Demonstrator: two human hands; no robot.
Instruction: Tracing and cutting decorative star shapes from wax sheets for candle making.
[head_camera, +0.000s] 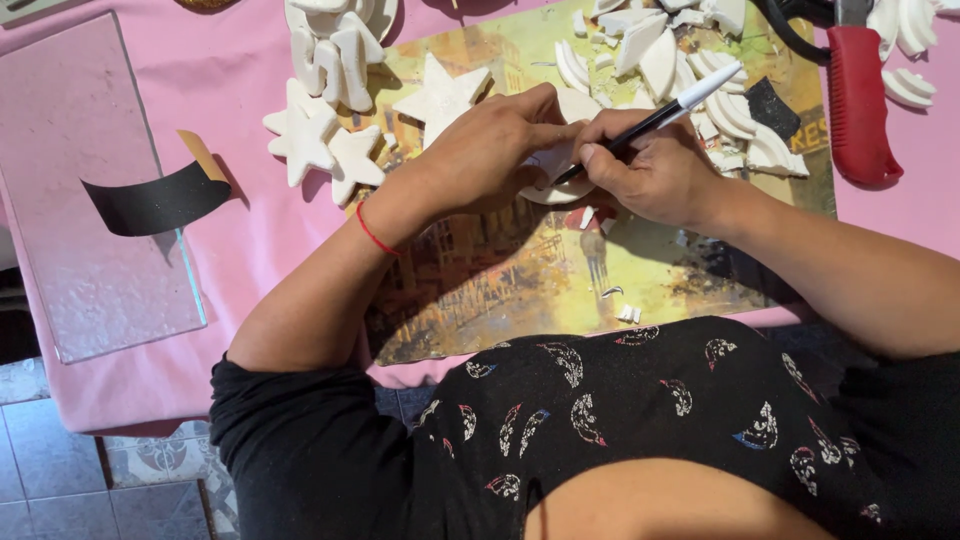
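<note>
My left hand (492, 150) presses down on a round white foam piece (556, 190) lying on a picture board (520, 270). A red thread circles that wrist. My right hand (650, 170) grips a black pen with a white cap (660, 115), its tip touching the foam piece between my two hands. Most of the white piece is hidden under my fingers.
White foam stars (320, 140) lie left of my hands, with curved white offcuts (720, 110) at the back right. A red-handled cutter (858, 100) lies far right. A glass pane (90, 200) with a black strip (155, 200) sits left on the pink cloth (250, 70).
</note>
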